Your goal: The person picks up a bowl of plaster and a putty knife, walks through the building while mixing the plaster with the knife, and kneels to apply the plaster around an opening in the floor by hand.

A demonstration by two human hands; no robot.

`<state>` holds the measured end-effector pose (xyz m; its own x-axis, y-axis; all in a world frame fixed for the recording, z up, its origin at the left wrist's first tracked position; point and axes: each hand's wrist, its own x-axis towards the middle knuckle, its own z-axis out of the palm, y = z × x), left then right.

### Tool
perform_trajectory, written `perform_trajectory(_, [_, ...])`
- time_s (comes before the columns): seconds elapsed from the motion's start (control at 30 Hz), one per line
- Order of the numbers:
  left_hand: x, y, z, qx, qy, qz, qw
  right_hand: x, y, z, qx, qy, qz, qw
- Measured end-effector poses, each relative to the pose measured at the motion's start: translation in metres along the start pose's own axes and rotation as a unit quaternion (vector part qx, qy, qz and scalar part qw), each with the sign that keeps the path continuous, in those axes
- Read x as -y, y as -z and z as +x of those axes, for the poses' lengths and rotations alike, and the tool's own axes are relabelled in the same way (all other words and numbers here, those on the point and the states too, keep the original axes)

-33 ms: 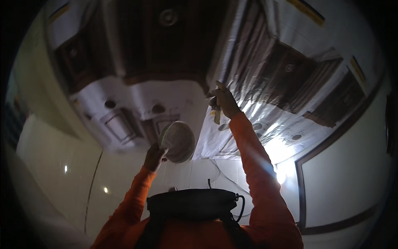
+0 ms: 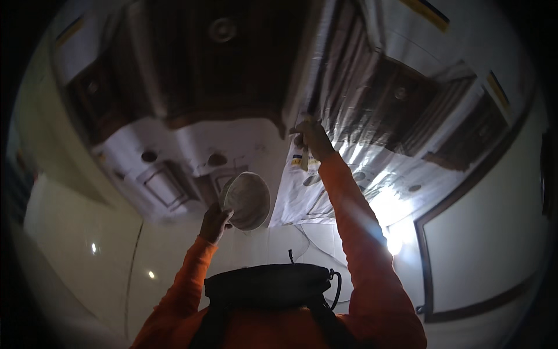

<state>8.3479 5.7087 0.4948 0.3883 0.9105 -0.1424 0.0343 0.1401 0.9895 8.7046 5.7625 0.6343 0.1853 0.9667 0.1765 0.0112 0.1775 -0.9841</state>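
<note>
My left hand (image 2: 215, 224) is closed on the rim of a round, pale grey bowl (image 2: 250, 202), which is tilted so that its hollow shows. My raised right hand (image 2: 313, 139) is closed around a slim pale tool (image 2: 305, 158); its kind is hard to make out in the dim light. The tool and fingers are at the edge of a glossy printed sheet (image 2: 372, 116), where it meets a duller printed surface (image 2: 232, 131) on the left. Whether the tool touches the sheet cannot be told.
A bright lamp (image 2: 394, 239) glares beside my right forearm. A thin cable (image 2: 319, 251) hangs in front of the pale tiled wall. At the right stands a pale panel with a dark frame (image 2: 423, 267). A black bag (image 2: 267, 285) is strapped to my chest.
The view has shifted slightly, so the printed patterns lie a little further left and, in places, lower. Both hands keep their holds; the right fingers and tool have turned slightly.
</note>
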Motion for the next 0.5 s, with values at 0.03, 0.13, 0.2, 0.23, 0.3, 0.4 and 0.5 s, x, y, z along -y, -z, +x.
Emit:
perform_trajectory(0.03, [-0.005,0.002,0.02,0.034,-0.033,-0.01,0.999,-0.011,0.036,0.016,-0.035,0.005,0.005,0.999])
perform_trajectory(0.13, [-0.04,0.007,0.091,0.13,-0.063,0.047,0.988,-0.027,0.124,0.033,-0.065,0.191,-0.209,0.957])
perform_trajectory(0.2, [-0.056,0.007,0.132,0.146,-0.032,0.082,0.985,0.01,0.126,0.028,-0.176,0.015,0.147,0.973])
perform_trajectory(0.23, [-0.062,-0.007,0.15,0.161,-0.005,0.086,0.983,0.009,0.144,0.014,-0.211,0.049,0.191,0.957])
perform_trajectory(0.3, [-0.042,-0.026,0.195,0.214,-0.08,0.147,0.962,-0.007,0.177,-0.002,-0.253,0.095,0.196,0.943])
perform_trajectory(0.4, [-0.044,-0.064,0.241,0.286,-0.039,0.177,0.941,-0.018,0.19,-0.006,-0.298,0.131,0.199,0.924])
perform_trajectory(0.5, [-0.033,-0.101,0.281,0.341,0.071,0.033,0.937,-0.058,0.222,-0.014,-0.355,0.137,-0.026,0.924])
